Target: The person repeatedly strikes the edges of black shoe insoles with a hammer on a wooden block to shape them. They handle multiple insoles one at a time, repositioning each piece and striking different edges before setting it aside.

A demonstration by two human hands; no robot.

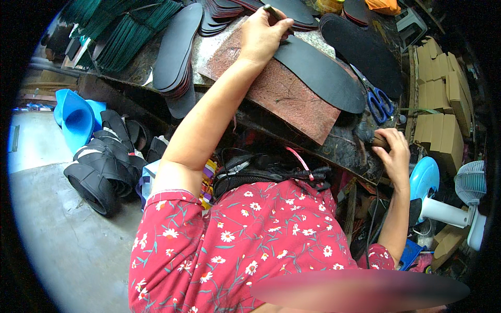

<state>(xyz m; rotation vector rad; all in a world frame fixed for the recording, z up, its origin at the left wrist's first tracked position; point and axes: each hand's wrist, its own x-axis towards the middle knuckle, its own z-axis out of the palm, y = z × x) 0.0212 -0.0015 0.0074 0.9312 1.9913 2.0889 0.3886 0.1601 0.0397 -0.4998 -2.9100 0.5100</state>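
Note:
My left hand [263, 39] reaches across the bench, its fingers closed around a short, dark, pen-like stick [270, 9]. It is beside the far end of a black shoe insole [323, 78], which lies flat on a rough reddish board [302, 112]. Whether the fingers touch the insole I cannot tell. Near the bench's front right edge, my right hand [395, 154] is closed on the brown handle of a brush [380, 141] with dark bristles. Blue-handled scissors [380, 104] lie just beyond it, points toward the insole.
Stacked black insoles [177, 52] stand left of the board; larger black sheets [360, 52] lie at right. Green tied bundles [135, 39] fill the far left. Cardboard boxes [438, 104] and a fan [469, 182] stand at right. Black rolled pieces [104, 161] lie on the floor.

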